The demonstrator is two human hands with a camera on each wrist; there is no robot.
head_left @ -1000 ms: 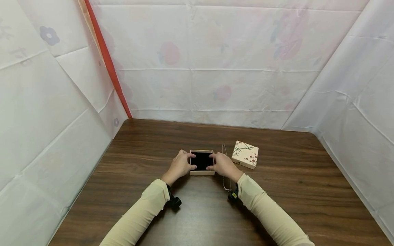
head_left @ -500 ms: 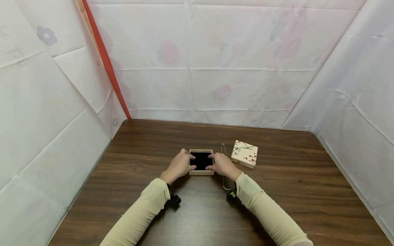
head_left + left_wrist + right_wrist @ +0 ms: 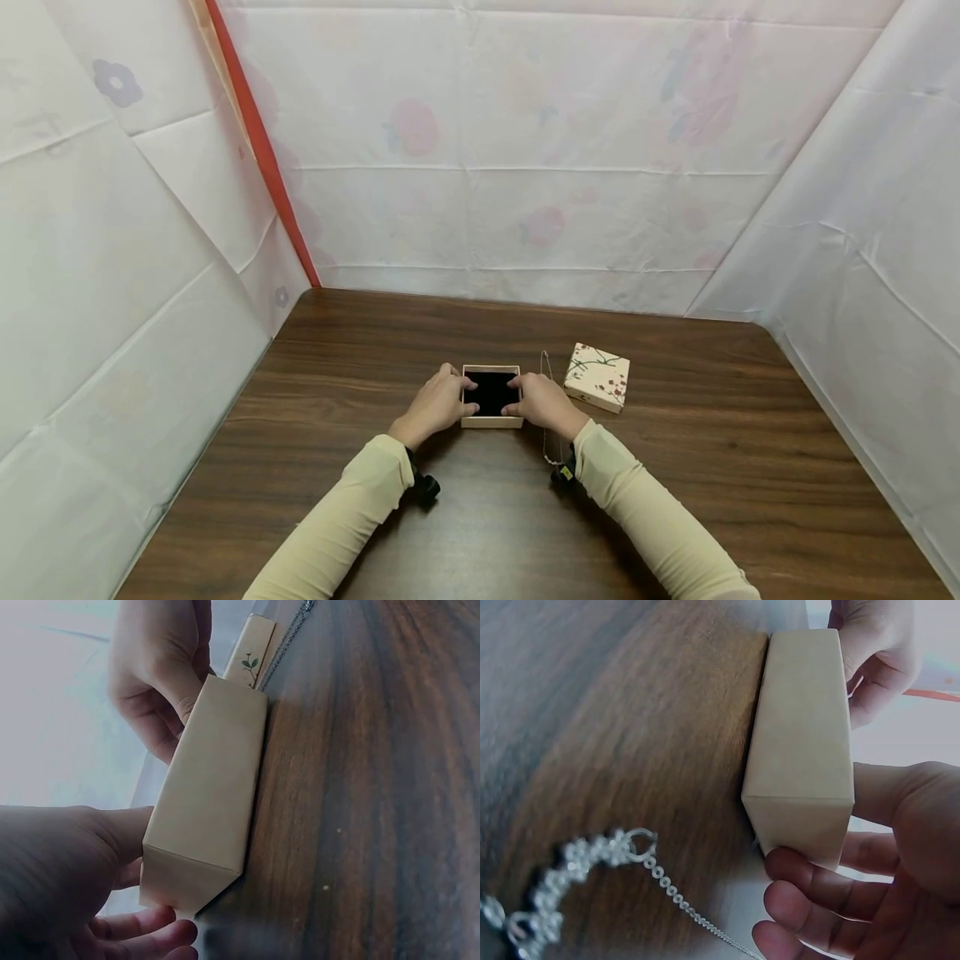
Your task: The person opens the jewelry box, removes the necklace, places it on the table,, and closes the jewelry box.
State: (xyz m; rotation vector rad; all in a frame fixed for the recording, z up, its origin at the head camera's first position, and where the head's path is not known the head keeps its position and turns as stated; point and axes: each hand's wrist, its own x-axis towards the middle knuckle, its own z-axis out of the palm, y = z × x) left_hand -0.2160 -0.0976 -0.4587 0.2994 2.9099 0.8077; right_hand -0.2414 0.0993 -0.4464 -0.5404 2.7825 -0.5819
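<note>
Grain streaks the brown, wood-look tabletop (image 3: 720, 467) under an open, straight-sided cream box (image 3: 491, 422) with smooth, matt walls and crisp corners. A matt black pad (image 3: 492, 393) fills its inside. The box sits on the tabletop between my hands: my left hand (image 3: 435, 402) pinches its left wall and my right hand (image 3: 547, 403) pinches the right one, each with a thumb and another fingertip over the rim and other fingers bent against the outside.

To the right, a square cream lid (image 3: 597, 375), printed with green stems and red blossoms, lies slightly turned. Between box and lid, a fine silver-coloured necklace (image 3: 551, 460) stretches along the tabletop, passing under my right hand; its small links lead to a knobbly, glittering cluster.

Against half a second ago, hardly anything differs: my grip is the same, and the box, the lid and the necklace keep their places.
</note>
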